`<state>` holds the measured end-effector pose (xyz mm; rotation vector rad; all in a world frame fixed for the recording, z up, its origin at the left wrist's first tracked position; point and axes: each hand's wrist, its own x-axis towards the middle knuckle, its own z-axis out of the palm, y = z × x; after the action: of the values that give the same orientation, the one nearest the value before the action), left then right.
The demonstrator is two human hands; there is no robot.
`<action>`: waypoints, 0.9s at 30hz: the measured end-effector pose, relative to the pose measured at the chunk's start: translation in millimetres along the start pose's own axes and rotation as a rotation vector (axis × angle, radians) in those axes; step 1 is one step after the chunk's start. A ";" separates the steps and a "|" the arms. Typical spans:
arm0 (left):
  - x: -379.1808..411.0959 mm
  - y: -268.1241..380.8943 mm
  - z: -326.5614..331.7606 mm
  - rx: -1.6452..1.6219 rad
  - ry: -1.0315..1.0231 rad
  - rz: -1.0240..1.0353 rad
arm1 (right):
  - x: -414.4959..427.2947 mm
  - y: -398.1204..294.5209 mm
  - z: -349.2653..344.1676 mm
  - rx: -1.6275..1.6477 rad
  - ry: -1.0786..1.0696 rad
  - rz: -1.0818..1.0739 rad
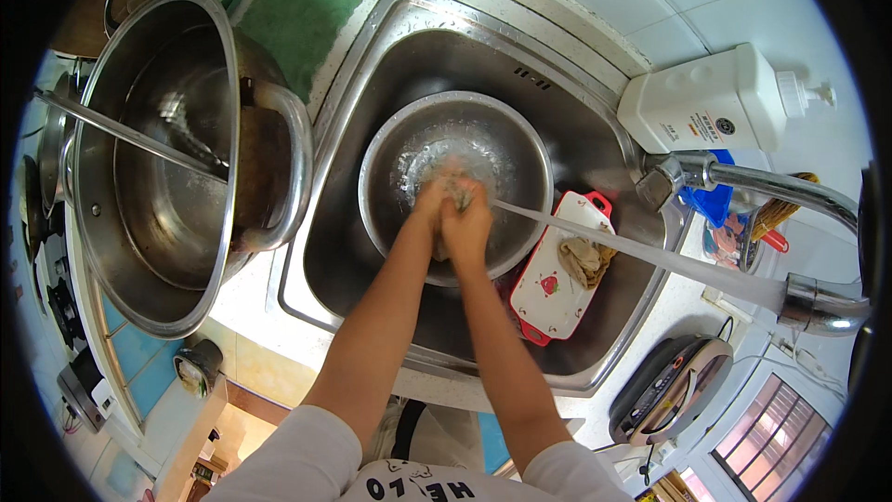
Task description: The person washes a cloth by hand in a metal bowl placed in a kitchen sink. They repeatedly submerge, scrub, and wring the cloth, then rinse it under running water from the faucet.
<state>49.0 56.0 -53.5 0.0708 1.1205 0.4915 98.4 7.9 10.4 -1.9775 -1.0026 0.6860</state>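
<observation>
Both of my hands are together over a round metal basin (390,223) that stands in the stainless steel sink (334,251). My left hand (433,199) and my right hand (465,213) press around a wet, greyish item, perhaps a cloth; splashing and blur hide its shape and most of my fingers. A stream of water from the faucet (822,303) runs to my hands. Right of the basin, a white rectangular dish (543,286) with red handles leans in the sink, a crumpled brownish cloth (582,258) lying on it.
A large steel pot (160,223) with a long metal utensil handle across it stands tilted at the left, near a green mat (313,7). A white pump bottle (704,101), a blue plastic item (711,188) and a dark kitchen appliance (669,390) sit along the right.
</observation>
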 end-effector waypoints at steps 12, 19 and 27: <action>-51.4 -4.6 19.6 0.139 0.141 0.184 | -0.3 -10.5 -12.1 -0.056 -0.029 -0.059; -60.7 25.4 15.4 0.026 0.082 0.270 | 48.6 43.0 -35.0 -0.363 0.139 -0.231; -14.0 10.1 -11.5 1.616 0.568 0.732 | 51.4 83.9 -13.6 -0.676 -0.249 -0.310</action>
<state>30.7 57.0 -43.8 1.8890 1.7948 0.1024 170.0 14.4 -58.1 -2.2432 -1.8340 0.4560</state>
